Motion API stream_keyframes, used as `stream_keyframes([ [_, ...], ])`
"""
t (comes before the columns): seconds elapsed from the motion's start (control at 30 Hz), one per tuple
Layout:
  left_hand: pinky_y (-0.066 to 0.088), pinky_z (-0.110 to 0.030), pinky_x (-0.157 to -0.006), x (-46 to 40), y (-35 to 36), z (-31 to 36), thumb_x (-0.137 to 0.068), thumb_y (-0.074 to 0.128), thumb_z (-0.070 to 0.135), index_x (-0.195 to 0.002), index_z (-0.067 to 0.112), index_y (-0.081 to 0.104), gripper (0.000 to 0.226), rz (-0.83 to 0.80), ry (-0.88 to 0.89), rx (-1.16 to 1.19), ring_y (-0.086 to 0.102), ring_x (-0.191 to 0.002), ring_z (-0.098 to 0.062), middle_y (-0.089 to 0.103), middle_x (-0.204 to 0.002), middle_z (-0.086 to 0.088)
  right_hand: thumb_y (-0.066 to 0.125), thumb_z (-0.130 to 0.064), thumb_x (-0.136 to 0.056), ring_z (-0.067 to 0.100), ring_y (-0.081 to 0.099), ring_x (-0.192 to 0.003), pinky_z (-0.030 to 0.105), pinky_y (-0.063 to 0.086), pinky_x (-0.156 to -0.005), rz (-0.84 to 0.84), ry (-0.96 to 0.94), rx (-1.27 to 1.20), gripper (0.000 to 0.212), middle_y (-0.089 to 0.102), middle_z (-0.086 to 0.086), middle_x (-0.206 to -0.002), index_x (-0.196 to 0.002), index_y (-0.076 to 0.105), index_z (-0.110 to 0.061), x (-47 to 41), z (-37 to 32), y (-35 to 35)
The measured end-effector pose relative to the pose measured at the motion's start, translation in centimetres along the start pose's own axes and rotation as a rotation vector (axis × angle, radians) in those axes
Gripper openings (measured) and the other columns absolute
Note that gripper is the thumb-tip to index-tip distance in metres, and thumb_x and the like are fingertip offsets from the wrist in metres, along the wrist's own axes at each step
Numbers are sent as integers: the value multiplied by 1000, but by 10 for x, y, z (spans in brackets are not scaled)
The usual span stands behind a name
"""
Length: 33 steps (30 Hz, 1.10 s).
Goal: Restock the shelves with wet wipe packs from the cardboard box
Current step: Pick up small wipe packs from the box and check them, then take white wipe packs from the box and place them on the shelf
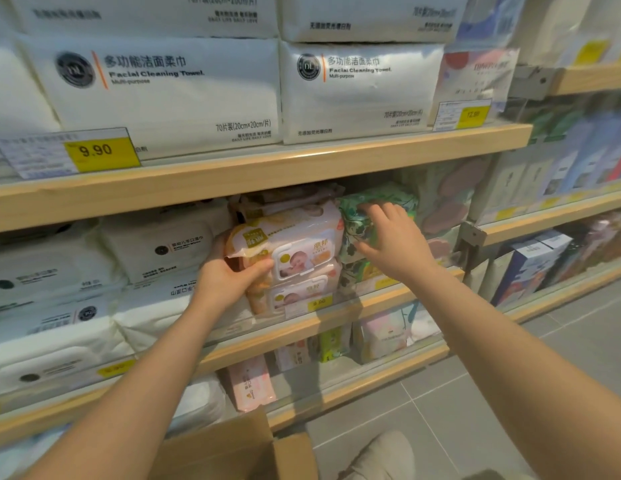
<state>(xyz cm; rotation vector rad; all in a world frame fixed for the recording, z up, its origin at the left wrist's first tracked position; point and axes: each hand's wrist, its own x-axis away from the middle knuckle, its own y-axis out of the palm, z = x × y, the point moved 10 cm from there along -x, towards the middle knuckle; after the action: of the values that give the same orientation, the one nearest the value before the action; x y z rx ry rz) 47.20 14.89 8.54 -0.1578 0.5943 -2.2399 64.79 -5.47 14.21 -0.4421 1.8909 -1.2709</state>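
- Cardboard box [239, 448] sat nearest, at the bottom edge of the view, its flaps standing open just in front of the lowest shelf lip; grey tiled floor [510, 393] lay free to its right
- Two bare forearms reached up from there to the middle shelf [337, 317], whose wooden front edge carried a clear lip with a yellow price tag [318, 302] reading 9.90
- Left hand [229, 282] gripped the left end of the top wet wipe pack [291, 244], thumb across the front and fingers tucked behind it
- That pack was orange and white with a baby's picture on a white flip lid, tilted a little, lying on a second matching pack [302, 292] at the shelf front; at least one more pinkish pack [285, 199] showed behind, so three in that column that I could count
- Right hand [392, 237] was spread wide, holding nothing, fingertips on the green leaf-print pack [371, 209] just beside the orange ones
- Little room remained between the top pack and the underside of the upper shelf [267, 168]
- White packs [156, 247] filled the shelf to the left
- Farthest, on the upper shelf, two large facial towel packs [170, 84] stood side by side, with more stacked above
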Motion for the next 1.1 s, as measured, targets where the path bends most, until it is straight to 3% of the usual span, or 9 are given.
stream_keyframes([
  [0.1, 47, -33, -71, 7, -4, 9, -70, 81, 29, -71, 28, 51, 30, -36, 97, 58, 59, -71, -16, 63, -73, 0, 60, -37, -87, 25, 42, -120, 39, 39, -101, -72, 13, -5, 61, 47, 6, -128, -140, 36, -17, -1, -3, -6],
  [0.13, 49, -33, -75, 10, -6, 10, -69, 82, 28, -82, 26, 56, 29, -54, 123, 58, 62, -77, -13, 65, -80, 4, 60, -36, -87, 26, 41, -121, 40, 39, -101, -83, 14, -4, 61, 46, 6, -129, -141, 35, -18, 0, -6, -9],
  [0.2, 53, -34, -81, 12, -12, 11, -65, 84, 34, -108, 26, 55, 53, -68, 148, 52, 65, -89, -12, 68, -92, 7, 59, -35, -88, 27, 39, -123, 40, 38, -101, -96, 10, 7, 63, 44, 7, -132, -142, 33, -17, 4, -15, -14],
  [0.33, 49, -38, -95, 20, -22, 6, -60, 85, 42, -111, 38, 50, 62, -77, 137, 173, 61, -104, -14, 64, -106, 7, 60, -32, -88, 26, 35, -130, 37, 36, -103, -109, -72, 5, 64, 39, 7, -141, -144, 31, -16, 19, -49, -19],
  [0.5, 45, -28, -91, 57, -66, -11, -85, 64, 38, -134, 19, 43, 56, 43, 190, -7, 53, -110, -9, 55, -118, 4, 58, -31, -90, 24, 35, -132, 36, 36, -103, -129, -203, -51, 60, 37, 6, -145, -143, 34, -18, 47, -106, -14],
  [0.7, 43, -25, -89, 135, -133, -101, -90, 58, 31, -130, 18, 48, 43, 84, 122, -139, 52, -109, -7, 56, -118, 4, 62, -30, -87, 26, 39, -128, 38, 39, -100, -231, -330, -160, 62, 41, 6, -141, -142, 37, -17, 101, -191, 29],
  [0.87, 44, -31, -96, 222, -187, -214, -90, 60, 29, -129, 18, 51, 42, 131, -85, -205, 53, -113, -10, 58, -120, 3, 63, -27, -87, 27, 46, -122, 38, 40, -100, -378, -401, -276, 58, 46, 8, -137, -139, 43, -13, 168, -252, 90],
  [1.03, 37, -20, -90, 312, -223, -307, -90, 61, 24, -130, 13, 52, 43, 181, -304, -285, 51, -109, -8, 55, -127, 1, 58, -33, -89, 14, 33, -135, 27, 30, -109, -595, -435, -289, 61, 35, -3, -147, -144, 32, -25, 242, -302, 160],
  [1.1, 39, -23, -85, 339, -230, -335, -91, 56, 38, -126, 19, 54, 40, 150, -354, -373, 51, -106, -9, 54, -124, 4, 55, -34, -91, 15, 28, -137, 27, 27, -110, -707, -447, -279, 61, 31, -3, -150, -145, 28, -25, 268, -321, 191],
])
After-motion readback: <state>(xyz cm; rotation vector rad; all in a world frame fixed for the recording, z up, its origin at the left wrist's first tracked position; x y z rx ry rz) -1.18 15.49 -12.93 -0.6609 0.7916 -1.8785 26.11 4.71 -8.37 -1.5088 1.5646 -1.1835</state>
